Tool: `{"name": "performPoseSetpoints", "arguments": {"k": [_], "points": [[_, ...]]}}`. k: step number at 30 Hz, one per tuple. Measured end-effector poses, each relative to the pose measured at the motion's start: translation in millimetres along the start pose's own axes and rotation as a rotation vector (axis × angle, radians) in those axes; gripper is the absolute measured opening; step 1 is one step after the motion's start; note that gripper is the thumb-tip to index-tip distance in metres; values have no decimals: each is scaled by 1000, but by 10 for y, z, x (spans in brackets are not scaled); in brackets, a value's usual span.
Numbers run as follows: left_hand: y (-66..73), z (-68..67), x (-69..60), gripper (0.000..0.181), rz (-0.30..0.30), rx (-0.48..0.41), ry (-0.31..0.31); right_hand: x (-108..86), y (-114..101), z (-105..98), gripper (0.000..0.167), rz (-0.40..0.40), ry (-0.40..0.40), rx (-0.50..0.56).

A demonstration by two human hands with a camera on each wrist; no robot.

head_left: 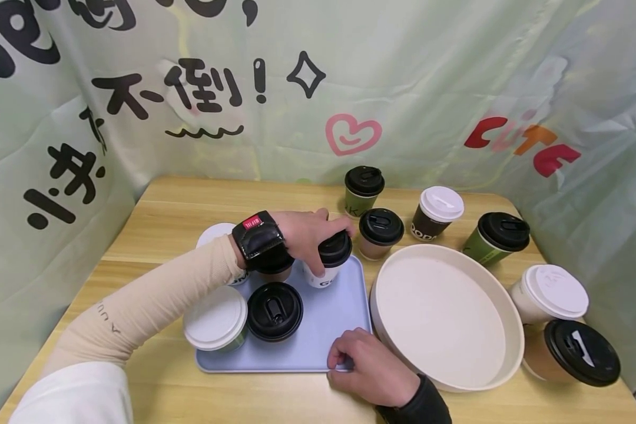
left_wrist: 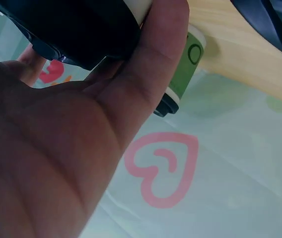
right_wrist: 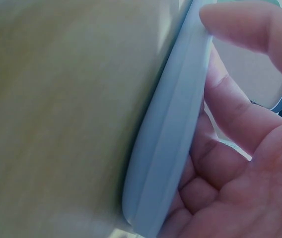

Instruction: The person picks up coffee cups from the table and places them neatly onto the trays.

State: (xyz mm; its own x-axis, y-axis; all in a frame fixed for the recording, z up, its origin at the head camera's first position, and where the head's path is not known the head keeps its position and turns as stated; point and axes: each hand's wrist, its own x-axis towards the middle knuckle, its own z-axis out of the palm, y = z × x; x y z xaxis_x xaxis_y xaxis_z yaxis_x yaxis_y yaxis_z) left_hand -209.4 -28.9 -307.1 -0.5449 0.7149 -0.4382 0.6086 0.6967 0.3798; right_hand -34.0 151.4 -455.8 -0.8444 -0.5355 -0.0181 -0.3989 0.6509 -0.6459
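My left hand (head_left: 311, 235) grips a white paper cup with a black lid (head_left: 335, 249) over the far right part of a blue tray (head_left: 336, 318). Whether the cup's base touches the tray cannot be told. In the left wrist view, fingers curl round the black lid (left_wrist: 76, 29). With thumb and bent fingers, my right hand (head_left: 373, 368) holds the tray's near right corner; the right wrist view shows the tray's edge (right_wrist: 168, 134) against them. Also on the tray are a white-lidded cup (head_left: 215, 318), a black-lidded cup (head_left: 274, 312) and two cups partly hidden by my left arm.
Right of the blue tray stands a round cream tray (head_left: 447, 318). Around it are a brown cup with a black lid (head_left: 381, 228), a green cup (head_left: 359, 203), a dark white-lidded cup (head_left: 439, 209) and several others along the right side. A printed cloth (head_left: 413, 94) hangs behind the table.
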Motion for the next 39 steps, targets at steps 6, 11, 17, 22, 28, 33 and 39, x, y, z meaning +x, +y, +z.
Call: {"name": "performPoseSetpoints", "arguments": {"k": [6, 11, 17, 22, 28, 33, 39], "points": [[25, 28, 24, 85, 20, 13, -3, 4, 9, -8, 14, 2, -10, 1], [27, 53, 57, 85, 17, 19, 2, 5, 8, -4, 14, 4, -15, 4], [11, 84, 84, 86, 19, 18, 5, 7, 6, -4, 14, 13, -21, 8], [3, 86, 96, 86, 17, 30, 17, 8, 1, -2, 14, 6, -17, 7], [-2, 100, 113, 87, 3, 39, 18, 12, 1, -3, 15, 5, -21, 8], [-2, 107, 128, 88, -9, 40, 21, 12, -1, -3, 15, 7, -22, 3], [-7, 112, 135, 88, -16, 46, 23, 8, -2, -6, 15, 7, -23, 6]]}}
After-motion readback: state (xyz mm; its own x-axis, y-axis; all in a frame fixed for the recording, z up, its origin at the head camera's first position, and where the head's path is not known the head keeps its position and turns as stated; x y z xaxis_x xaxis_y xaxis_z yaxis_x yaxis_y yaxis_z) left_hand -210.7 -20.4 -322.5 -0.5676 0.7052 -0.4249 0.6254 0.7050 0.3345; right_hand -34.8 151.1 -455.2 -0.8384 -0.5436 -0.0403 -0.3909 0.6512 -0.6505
